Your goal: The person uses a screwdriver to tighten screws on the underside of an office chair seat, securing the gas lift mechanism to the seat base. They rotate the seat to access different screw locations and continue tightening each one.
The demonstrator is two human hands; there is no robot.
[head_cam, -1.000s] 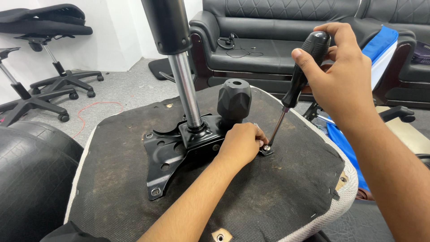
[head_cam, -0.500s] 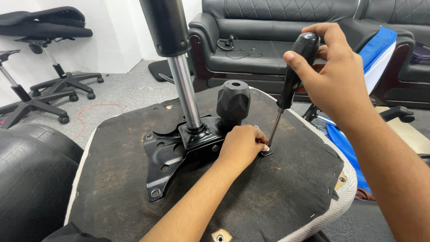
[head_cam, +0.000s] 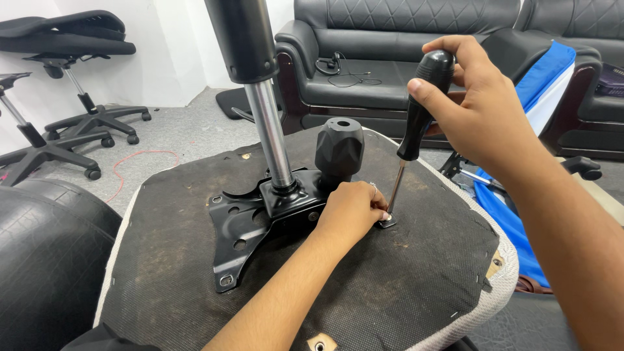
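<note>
My right hand [head_cam: 484, 110] wraps the black handle of a screwdriver [head_cam: 416, 123], its shaft slanting down toward 7 o'clock until the tip meets a screw [head_cam: 386, 221] at the right corner of the black metal plate [head_cam: 260, 224]. My left hand [head_cam: 351, 211] rests curled on that plate, fingertips pinching at the screw. The plate lies on the upturned chair seat [head_cam: 390, 286], at its centre. A chrome gas cylinder [head_cam: 270, 133] rises from the plate toward 12 o'clock, with a black knob [head_cam: 339, 148] just beside it at 3 o'clock. A black sofa [head_cam: 390, 58] stands behind.
</note>
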